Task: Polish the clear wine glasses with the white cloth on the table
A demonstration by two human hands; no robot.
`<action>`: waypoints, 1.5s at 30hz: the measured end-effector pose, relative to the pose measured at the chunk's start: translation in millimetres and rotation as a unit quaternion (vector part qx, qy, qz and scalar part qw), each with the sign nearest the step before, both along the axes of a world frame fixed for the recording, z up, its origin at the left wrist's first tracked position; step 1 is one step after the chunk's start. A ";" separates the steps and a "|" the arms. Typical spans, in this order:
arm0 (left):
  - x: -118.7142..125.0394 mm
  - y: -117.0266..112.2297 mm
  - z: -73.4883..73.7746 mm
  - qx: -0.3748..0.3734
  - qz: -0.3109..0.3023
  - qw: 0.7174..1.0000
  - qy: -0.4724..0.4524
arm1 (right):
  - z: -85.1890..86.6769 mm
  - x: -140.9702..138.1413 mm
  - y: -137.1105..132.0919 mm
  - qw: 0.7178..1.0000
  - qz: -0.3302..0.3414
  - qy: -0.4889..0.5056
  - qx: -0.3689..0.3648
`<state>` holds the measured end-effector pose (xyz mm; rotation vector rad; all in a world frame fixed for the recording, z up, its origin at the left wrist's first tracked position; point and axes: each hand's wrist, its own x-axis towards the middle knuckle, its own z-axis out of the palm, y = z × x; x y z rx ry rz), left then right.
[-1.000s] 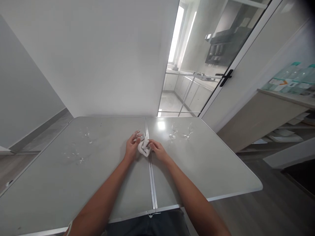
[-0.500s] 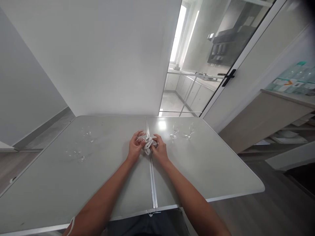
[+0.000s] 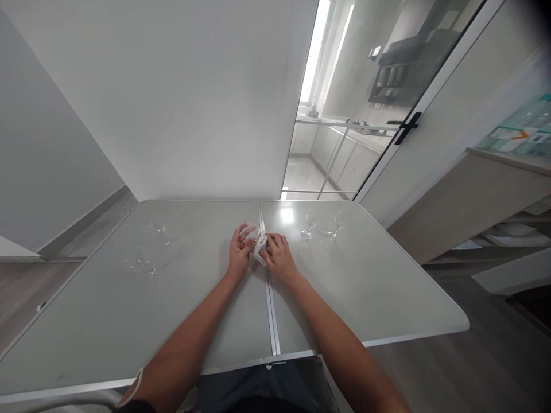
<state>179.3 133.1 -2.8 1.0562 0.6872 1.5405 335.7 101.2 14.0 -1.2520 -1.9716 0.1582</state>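
Note:
My left hand is wrapped round a small clear wine glass over the middle seam of the grey table. My right hand presses a crumpled white cloth against the glass, fingers curled on the cloth. Both hands meet just above the table top. Most of the glass is hidden by fingers and cloth.
Two clear stemmed glasses stand upright to the right of my hands. Several more clear glasses sit on the left half of the table. A glass door and a shelf unit are on the right.
My right hand has closed in on the glass with the cloth, which now shows less. Both hands sit slightly farther from me. The view shifted a little.

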 end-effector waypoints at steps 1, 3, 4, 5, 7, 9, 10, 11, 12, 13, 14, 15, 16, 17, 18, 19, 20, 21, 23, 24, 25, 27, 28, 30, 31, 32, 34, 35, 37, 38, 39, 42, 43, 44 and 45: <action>0.5 -0.2 -0.1 0.002 0.001 1.000 0.004 | -0.3 0.1 0.3 1.000 0.000 -0.011 0.000; 1.7 -1.0 0.0 0.011 0.000 1.000 0.011 | -2.6 0.1 2.2 1.000 -0.004 -0.029 0.004; 2.4 -1.5 0.3 0.014 -0.002 1.000 0.016 | -4.4 0.1 3.7 0.999 -0.010 -0.035 0.005; 3.1 -2.1 0.6 0.016 -0.005 1.000 0.022 | -6.4 0.2 5.4 0.999 -0.018 -0.036 0.002; 4.5 -3.1 1.3 0.016 -0.012 0.999 0.038 | -10.2 0.6 8.8 0.999 -0.040 -0.018 -0.017; 5.7 -3.8 2.1 0.018 -0.012 0.998 0.060 | -12.1 1.2 11.2 0.997 -0.049 0.032 -0.048; 6.2 -4.1 2.8 0.019 -0.009 0.998 0.065 | -12.0 1.5 11.6 0.995 -0.037 0.066 -0.070; 6.5 -4.6 3.7 0.019 -0.009 0.998 0.060 | -11.4 1.8 11.5 0.989 -0.009 0.109 -0.097; 6.8 -5.2 4.9 0.017 -0.018 0.999 0.044 | -10.3 2.1 10.9 0.977 0.032 0.165 -0.134; 6.9 -6.0 6.5 0.009 -0.036 0.999 0.018 | -9.1 2.4 10.1 0.952 0.080 0.232 -0.182; 6.9 -7.1 8.5 -0.002 -0.061 0.998 -0.011 | -7.8 2.9 9.2 0.912 0.132 0.303 -0.242; 6.8 -8.4 10.6 -0.016 -0.091 0.995 -0.037 | -6.7 3.7 8.4 0.859 0.180 0.371 -0.305; 6.6 -9.8 12.8 -0.029 -0.118 0.991 -0.055 | -5.9 4.8 7.9 0.800 0.218 0.426 -0.362; 6.4 -11.0 14.7 -0.039 -0.138 0.988 -0.063 | -5.4 6.2 7.7 0.747 0.248 0.464 -0.408; 6.2 -12.0 16.1 -0.044 -0.149 0.986 -0.066 | -5.1 7.5 7.8 0.709 0.269 0.482 -0.438; 6.2 -12.5 16.8 -0.046 -0.152 0.985 -0.067 | -5.2 8.6 8.1 0.695 0.279 0.486 -0.450; 6.4 -12.4 16.7 -0.046 -0.149 0.985 -0.067 | -5.5 9.1 8.3 0.705 0.277 0.478 -0.445; 6.9 -11.7 15.7 -0.047 -0.140 0.987 -0.066 | -5.9 8.9 8.3 0.737 0.260 0.458 -0.424; 8.2 -8.9 11.7 -0.054 -0.103 0.991 -0.061 | -6.8 6.1 7.0 0.839 0.189 0.375 -0.347; 8.9 -7.2 9.4 -0.055 -0.080 0.994 -0.057 | -7.2 3.8 5.8 0.891 0.138 0.319 -0.293; 9.4 -5.5 7.2 -0.054 -0.057 0.996 -0.052 | -7.3 1.2 4.3 0.932 0.087 0.260 -0.237; 9.6 -3.2 4.6 -0.043 -0.026 0.998 -0.045 | -7.0 -3.6 1.6 0.974 0.011 0.170 -0.150; 9.0 -2.7 4.4 -0.038 -0.021 0.998 -0.043 | -6.6 -5.5 0.7 0.980 -0.003 0.150 -0.134; 6.5 -2.6 5.8 -0.040 -0.035 0.998 -0.046 | -5.2 -7.3 0.3 0.971 0.028 0.175 -0.160; 4.5 -2.7 6.9 -0.047 -0.052 0.996 -0.051 | -4.2 -7.3 0.6 0.954 0.063 0.218 -0.195; 2.3 -2.6 8.0 -0.056 -0.073 0.994 -0.057 | -3.1 -6.8 1.0 0.926 0.104 0.275 -0.239; -2.5 -1.7 9.6 -0.070 -0.126 0.987 -0.067 | -0.7 -4.6 1.5 0.835 0.183 0.392 -0.339; -4.7 -0.9 9.9 -0.070 -0.149 0.984 -0.070 | 0.4 -3.1 1.6 0.786 0.211 0.439 -0.382; -7.6 0.5 9.7 -0.062 -0.171 0.981 -0.072 | 1.6 0.2 1.8 0.708 0.242 0.496 -0.440; -8.2 0.9 9.5 -0.058 -0.174 0.980 -0.072 | 1.7 1.9 2.1 0.684 0.247 0.514 -0.454; -8.4 0.9 9.5 -0.053 -0.173 0.981 -0.072 | 1.4 3.8 2.7 0.669 0.246 0.529 -0.461; -7.9 -1.1 10.9 -0.048 -0.185 0.979 -0.064 | -0.7 9.7 6.0 0.642 0.236 0.546 -0.484; -7.7 -2.0 11.7 -0.046 -0.194 0.978 -0.060 | -1.4 11.6 7.1 0.640 0.235 0.541 -0.492; -7.7 -2.7 12.5 -0.044 -0.202 0.977 -0.056 | -1.7 13.0 7.8 0.645 0.234 0.530 -0.499; -7.7 -3.1 13.0 -0.041 -0.206 0.976 -0.053 | -1.9 13.9 8.1 0.659 0.231 0.513 -0.499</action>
